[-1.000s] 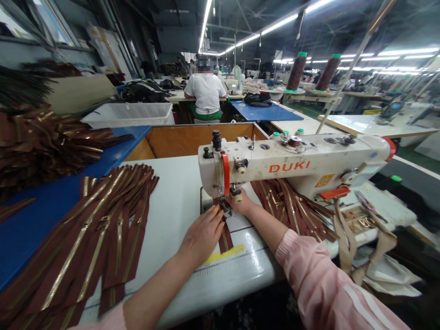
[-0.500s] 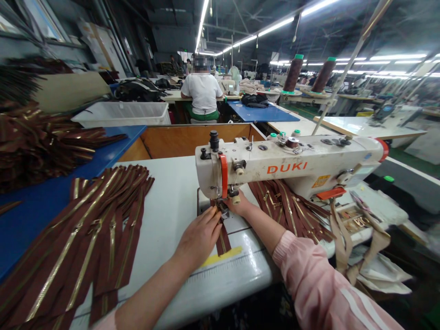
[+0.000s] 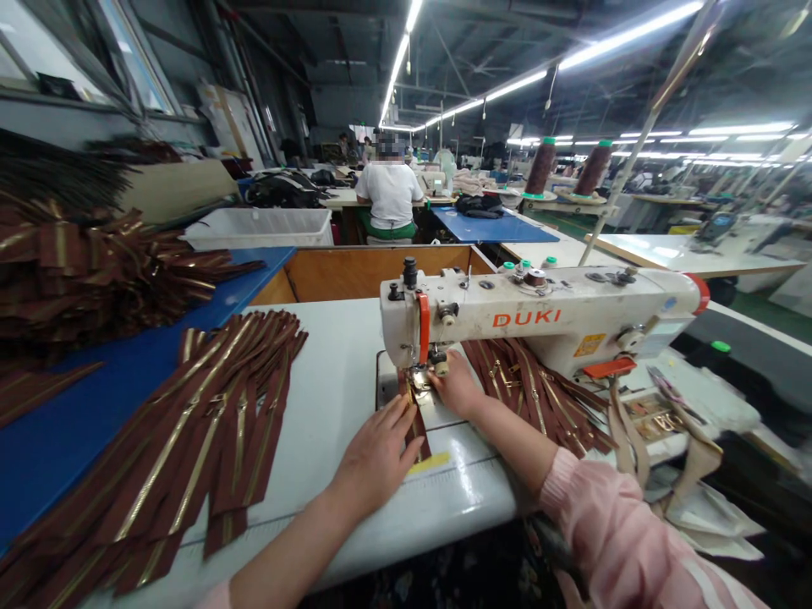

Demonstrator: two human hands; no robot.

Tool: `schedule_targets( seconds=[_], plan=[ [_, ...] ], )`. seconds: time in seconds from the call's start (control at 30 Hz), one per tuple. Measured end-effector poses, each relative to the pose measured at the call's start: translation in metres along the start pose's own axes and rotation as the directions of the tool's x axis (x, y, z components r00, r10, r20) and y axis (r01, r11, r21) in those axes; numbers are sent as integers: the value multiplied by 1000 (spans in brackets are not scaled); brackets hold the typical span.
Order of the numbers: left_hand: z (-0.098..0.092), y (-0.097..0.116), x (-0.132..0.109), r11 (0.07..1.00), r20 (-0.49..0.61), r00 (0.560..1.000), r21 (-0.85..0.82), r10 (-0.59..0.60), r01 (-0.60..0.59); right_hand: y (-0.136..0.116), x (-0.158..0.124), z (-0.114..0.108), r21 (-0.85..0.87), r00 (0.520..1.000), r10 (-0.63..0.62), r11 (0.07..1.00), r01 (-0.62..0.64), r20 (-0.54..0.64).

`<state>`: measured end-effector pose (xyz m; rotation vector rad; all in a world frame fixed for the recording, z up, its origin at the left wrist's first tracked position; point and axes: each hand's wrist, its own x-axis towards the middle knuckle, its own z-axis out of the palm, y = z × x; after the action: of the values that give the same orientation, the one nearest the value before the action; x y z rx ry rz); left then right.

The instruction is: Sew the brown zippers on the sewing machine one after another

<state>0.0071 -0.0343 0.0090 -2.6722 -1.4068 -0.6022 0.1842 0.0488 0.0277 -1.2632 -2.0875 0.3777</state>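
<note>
A white DUKI sewing machine (image 3: 526,317) stands on a white table top (image 3: 317,364). A brown zipper with gold teeth (image 3: 415,427) lies under its presser foot (image 3: 419,378) and runs toward me. My left hand (image 3: 377,457) rests on the table with its fingertips on the zipper's tape. My right hand (image 3: 458,387) lies just right of the needle, its fingertips partly hidden by the machine head. A flat pile of brown zippers (image 3: 209,423) lies left of my left hand, and another (image 3: 533,389) lies behind the machine.
A large bundle of zippers (image 3: 76,271) lies on a blue table (image 3: 145,389) at left. At right hang beige straps (image 3: 628,440), with a tray of gold metal parts (image 3: 647,414). A co-worker (image 3: 388,190) sits at a table ahead.
The view has tilted, so everything sits lower in the frame. My right hand has shifted slightly right of the needle, and the zipper lies a little differently under the foot.
</note>
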Motion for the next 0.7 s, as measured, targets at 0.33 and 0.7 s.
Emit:
schedule_targets(
  seconds=[0.33,0.7],
  plan=[
    [-9,18,-22,986,-51,986,64,158,-154,-36,-106,-14,-161,976,-173,968,193,129],
    [-14,24,-33,961,-53,965,125,256,-248,-49,-115,-16,-57,985,-80,994,90,153]
  ],
)
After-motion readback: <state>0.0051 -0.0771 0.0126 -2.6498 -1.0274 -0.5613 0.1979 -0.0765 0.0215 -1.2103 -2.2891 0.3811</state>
